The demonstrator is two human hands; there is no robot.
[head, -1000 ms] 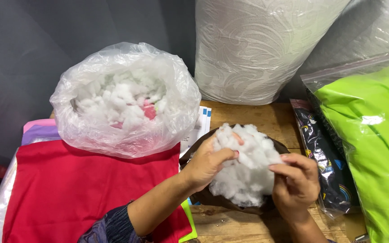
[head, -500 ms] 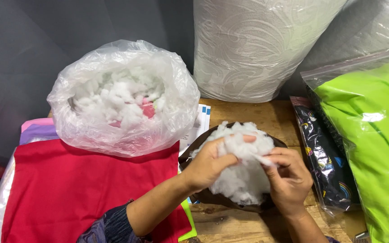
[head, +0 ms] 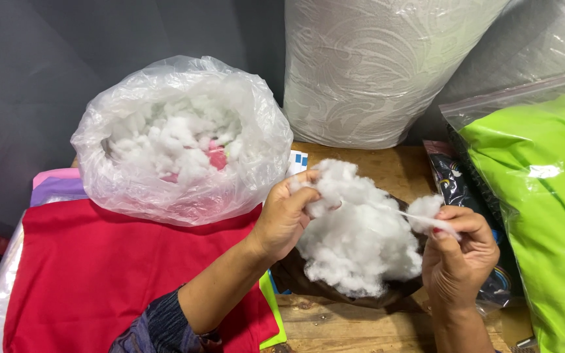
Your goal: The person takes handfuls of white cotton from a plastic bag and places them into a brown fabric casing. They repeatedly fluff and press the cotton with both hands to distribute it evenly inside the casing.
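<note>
Since the earlier frame both hands have lifted and drawn apart: the right hand (head: 458, 258) has pulled a small tuft (head: 424, 208) out to its side, and a thin strand now stretches between it and the main clump of white stuffing (head: 361, 242).

Right-hand grip: thumb and fingers pressed together, pinching the tuft. Left hand (head: 284, 214): grip closed on the upper near edge of the clump, holding it steady. The clump sits between the two grips, over a dark fabric piece (head: 308, 282) that shows beneath it on the wooden bench (head: 367, 167).

To tease fibre well, I judge it best to keep the anchoring grip firm and pull slowly sideways — small pinches come away cleaner than big handfuls.

Counted, nearest outward from the grips: two hands, one clump, one tuft, one dark fabric piece. Left of the left grip lies one red cloth (head: 106, 268), with one clear plastic bag of stuffing (head: 181, 137) beyond it. Right of the right grip — one green bagged bundle (head: 544, 196). Farthest back stands one pale patterned roll (head: 380, 65).
</note>
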